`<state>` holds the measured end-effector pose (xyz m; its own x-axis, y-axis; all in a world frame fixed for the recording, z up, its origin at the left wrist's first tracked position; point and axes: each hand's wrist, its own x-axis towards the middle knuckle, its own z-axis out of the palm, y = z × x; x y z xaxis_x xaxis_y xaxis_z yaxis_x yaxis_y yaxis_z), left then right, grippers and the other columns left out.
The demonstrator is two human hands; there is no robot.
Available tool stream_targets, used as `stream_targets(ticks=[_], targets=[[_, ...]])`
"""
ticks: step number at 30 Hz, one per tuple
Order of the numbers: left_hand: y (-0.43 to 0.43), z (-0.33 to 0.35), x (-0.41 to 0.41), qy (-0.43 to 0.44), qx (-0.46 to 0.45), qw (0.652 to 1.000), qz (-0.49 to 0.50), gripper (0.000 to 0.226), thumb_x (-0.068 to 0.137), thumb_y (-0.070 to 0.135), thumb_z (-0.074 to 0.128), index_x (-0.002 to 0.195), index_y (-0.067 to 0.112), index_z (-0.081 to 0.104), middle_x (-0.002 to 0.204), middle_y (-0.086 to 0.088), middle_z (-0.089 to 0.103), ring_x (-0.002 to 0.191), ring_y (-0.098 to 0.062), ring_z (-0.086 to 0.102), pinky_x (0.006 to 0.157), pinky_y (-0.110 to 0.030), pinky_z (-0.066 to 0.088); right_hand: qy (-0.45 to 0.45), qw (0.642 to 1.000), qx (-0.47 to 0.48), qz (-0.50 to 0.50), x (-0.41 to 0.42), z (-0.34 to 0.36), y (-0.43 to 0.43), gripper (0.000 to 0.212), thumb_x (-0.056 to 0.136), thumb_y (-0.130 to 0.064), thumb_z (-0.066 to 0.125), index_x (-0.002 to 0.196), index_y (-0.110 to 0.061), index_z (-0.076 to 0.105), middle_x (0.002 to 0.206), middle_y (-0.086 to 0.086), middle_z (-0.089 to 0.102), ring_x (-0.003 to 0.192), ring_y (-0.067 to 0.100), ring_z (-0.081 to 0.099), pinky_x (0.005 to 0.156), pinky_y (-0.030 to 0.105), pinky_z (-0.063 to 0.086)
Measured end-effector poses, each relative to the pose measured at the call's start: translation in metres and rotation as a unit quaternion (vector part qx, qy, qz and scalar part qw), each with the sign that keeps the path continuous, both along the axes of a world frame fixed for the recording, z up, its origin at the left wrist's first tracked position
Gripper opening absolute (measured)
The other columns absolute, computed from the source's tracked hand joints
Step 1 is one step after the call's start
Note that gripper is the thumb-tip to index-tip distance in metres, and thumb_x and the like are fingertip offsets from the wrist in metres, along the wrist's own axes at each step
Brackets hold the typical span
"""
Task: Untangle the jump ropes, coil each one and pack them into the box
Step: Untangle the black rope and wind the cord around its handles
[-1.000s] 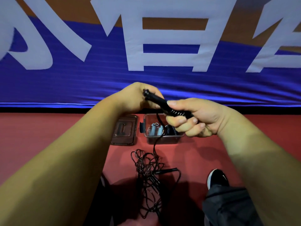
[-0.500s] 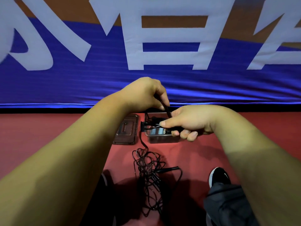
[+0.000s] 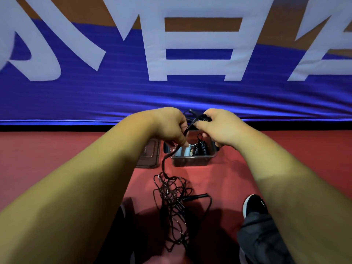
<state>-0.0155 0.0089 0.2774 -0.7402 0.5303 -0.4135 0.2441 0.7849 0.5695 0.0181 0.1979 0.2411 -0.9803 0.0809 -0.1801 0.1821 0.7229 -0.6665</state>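
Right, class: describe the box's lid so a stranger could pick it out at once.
Below the blue banner lies a red floor. On it, near the banner's foot, stands a clear box of coiled ropes. The lid lies just left of it: flat, dark brown, partly hidden by the left forearm.

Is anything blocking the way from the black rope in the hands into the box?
Nothing visible blocks it. The box is open below the left hand and right hand; its lid lies to its left. The black rope trails into a tangle on the floor.
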Motion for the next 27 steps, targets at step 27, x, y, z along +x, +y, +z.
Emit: stream_targets(ticks=[27], targets=[[0.005,-0.022,-0.025,0.273,0.017,0.953,0.128,0.011,0.087,0.029,0.082,0.094,0.023,0.075,0.087,-0.003,0.073,0.084,-0.022,0.069,0.081,-0.033,0.055,0.110,0.945,-0.253,-0.173,-0.008,0.017,0.009,0.023,0.098,-0.038,0.060,0.106,-0.016,0.059,0.084,0.004,0.068,0.055,0.021,0.049,0.043,0.029,0.041]])
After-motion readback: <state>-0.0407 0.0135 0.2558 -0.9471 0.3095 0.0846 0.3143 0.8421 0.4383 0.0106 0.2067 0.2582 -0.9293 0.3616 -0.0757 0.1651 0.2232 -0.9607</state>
